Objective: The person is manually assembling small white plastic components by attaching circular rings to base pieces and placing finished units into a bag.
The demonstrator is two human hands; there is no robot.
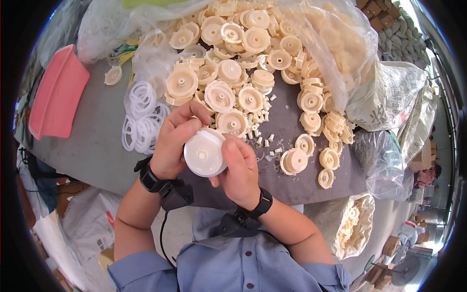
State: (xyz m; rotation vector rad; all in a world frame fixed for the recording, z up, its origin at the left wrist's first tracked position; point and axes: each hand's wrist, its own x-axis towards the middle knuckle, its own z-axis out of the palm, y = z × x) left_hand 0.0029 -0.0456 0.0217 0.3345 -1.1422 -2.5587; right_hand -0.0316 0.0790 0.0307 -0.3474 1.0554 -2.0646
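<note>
Left hand (174, 141) and right hand (240, 169), both mine, grip the round white part (202, 155) by opposite edges, fingers curled. I hold it between them, over the grey tabletop (97, 126), just on my side of the heap of cream round parts (229, 71).

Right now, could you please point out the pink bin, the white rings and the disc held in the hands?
Pink bin (61, 95): head view, middle of its visible surface.
White rings (146, 119): head view, among overlapping rims.
Disc (202, 155): head view, middle of its face.
</note>
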